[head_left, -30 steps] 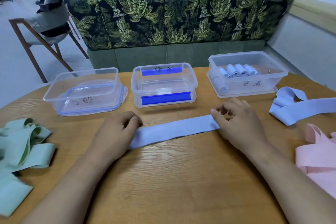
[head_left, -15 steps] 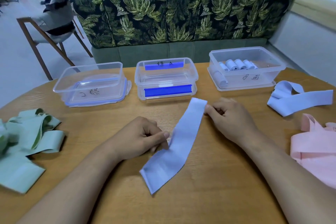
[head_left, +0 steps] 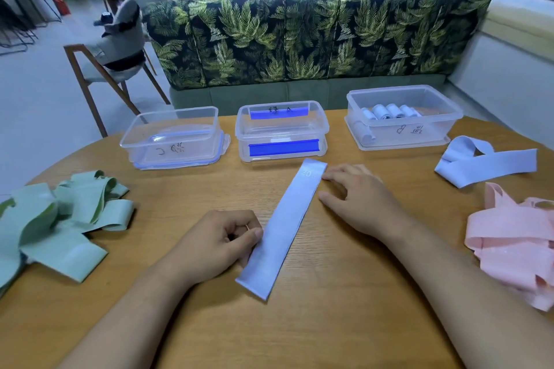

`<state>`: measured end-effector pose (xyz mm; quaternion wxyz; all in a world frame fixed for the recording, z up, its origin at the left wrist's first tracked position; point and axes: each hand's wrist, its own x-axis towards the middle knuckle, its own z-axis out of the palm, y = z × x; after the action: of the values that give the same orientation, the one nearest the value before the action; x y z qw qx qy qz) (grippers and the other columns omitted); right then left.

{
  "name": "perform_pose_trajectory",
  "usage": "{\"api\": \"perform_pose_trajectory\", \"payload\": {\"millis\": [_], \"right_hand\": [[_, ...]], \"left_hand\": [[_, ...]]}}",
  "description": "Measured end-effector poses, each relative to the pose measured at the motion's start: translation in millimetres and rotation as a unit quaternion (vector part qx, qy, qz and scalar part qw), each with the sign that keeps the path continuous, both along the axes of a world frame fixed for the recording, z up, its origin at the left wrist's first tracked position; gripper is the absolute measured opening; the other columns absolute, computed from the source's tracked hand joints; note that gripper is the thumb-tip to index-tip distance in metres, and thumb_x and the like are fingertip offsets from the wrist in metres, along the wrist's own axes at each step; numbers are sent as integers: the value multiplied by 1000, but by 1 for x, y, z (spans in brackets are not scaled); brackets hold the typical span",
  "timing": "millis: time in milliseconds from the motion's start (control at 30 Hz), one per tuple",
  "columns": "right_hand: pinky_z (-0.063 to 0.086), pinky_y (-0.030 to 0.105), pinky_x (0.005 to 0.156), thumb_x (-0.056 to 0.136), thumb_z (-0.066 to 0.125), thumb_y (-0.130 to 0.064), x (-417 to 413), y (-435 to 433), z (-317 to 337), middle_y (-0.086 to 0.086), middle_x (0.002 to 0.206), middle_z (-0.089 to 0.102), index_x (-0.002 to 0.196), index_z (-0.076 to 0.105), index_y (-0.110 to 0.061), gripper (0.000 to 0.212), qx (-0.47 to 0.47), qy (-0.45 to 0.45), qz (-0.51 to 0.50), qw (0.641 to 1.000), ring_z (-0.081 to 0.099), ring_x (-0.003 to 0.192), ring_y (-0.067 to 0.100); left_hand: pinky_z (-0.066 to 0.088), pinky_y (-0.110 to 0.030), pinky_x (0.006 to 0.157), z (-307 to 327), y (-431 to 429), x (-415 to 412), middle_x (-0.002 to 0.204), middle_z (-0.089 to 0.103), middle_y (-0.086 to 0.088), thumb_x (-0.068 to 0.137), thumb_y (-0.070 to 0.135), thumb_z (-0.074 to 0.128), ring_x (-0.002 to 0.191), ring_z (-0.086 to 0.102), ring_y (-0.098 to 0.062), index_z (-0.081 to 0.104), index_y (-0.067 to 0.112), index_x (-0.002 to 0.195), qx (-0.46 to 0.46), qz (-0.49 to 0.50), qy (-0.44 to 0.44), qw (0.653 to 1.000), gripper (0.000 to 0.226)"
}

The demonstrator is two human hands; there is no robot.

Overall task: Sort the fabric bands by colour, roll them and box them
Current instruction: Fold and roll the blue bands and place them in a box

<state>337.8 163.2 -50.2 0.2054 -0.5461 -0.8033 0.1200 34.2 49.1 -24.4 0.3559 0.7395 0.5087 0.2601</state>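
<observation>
Head view, and the edges cut things short: green bands (head_left: 60, 225) run off the left, pink bands (head_left: 515, 246) off the right. Marker labels on the boxes are hard to read. Right box (head_left: 419, 141) holds rolled blue bands (head_left: 386, 111); middle box (head_left: 281, 132) shows blue clips; left box (head_left: 171, 141) sits on a blue-rimmed lid. Blue band (head_left: 284, 228) lies flat and slanted on the table (head_left: 329, 323). Right hand (head_left: 359, 198) is spread, fingertips at the band's far end. Left hand (head_left: 215, 243) is curled, thumb on the band's edge; whether it pinches, I cannot tell.
</observation>
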Motion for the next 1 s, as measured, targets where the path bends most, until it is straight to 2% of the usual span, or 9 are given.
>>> {"api": "perform_pose_trajectory", "payload": {"millis": [100,200,300,367,467,533,633,800,1000], "right_hand": [[32,44,118,100,51,-62,-17,-4,0,-23,152,50,145,58,-38,51,-6,-28,35,999,38,144,8],[26,45,123,104,39,-62,-33,-5,1,-21,159,46,151,52,-38,55,-4,-61,84,995,35,150,8],[24,43,125,107,42,-56,-37,-6,2,-19,161,44,153,50,-36,51,-4,-66,88,994,33,151,6],[24,40,124,107,45,-52,-34,-12,3,-18,161,45,152,52,-35,49,2,-65,80,995,34,151,6],[25,38,123,108,47,-46,-27,-31,4,-17,159,48,150,55,-33,44,-3,-52,67,996,36,149,10],[25,38,123,108,46,-46,-22,-47,3,-17,158,47,150,55,-35,44,-1,-55,65,996,36,149,11],[25,36,123,106,41,-48,-18,-74,4,-18,160,44,152,51,-36,49,3,-74,69,995,33,150,8],[17,35,128,105,25,-57,-17,-116,4,-17,166,34,160,38,-35,61,6,-104,77,992,24,154,7],[17,31,127,110,32,-47,-12,-141,3,-19,165,36,160,41,-33,52,11,-80,52,995,26,153,5]], "left_hand": [[40,-34,65,4,-18,7,71,77,-1,104,29,60,63,54,-17,66,24,87,-50,-35,-42,997,19],[41,-28,66,9,-35,20,82,80,-4,108,19,60,67,61,-8,66,19,87,-80,-77,-79,991,22],[38,-24,62,11,-44,30,80,79,-2,108,15,59,61,53,-3,65,15,87,-55,-88,-64,993,22],[44,-30,68,6,-41,31,78,76,2,107,17,61,67,57,-8,64,23,88,-3,-16,-53,998,20],[50,-32,84,-8,-32,29,98,69,14,100,24,63,91,61,-7,62,35,103,110,128,39,985,12],[43,-33,105,-15,-29,32,125,62,19,98,33,61,119,52,-8,58,35,127,151,137,146,968,29],[24,-30,121,-15,-29,38,156,48,15,103,39,52,146,35,-8,42,30,155,139,113,199,963,54],[11,-35,130,-12,-28,41,170,33,10,107,42,43,159,16,-7,23,30,167,105,84,247,960,64],[8,-37,131,-8,-35,45,170,32,9,108,41,40,160,15,-8,21,30,167,99,78,248,960,62]]}}
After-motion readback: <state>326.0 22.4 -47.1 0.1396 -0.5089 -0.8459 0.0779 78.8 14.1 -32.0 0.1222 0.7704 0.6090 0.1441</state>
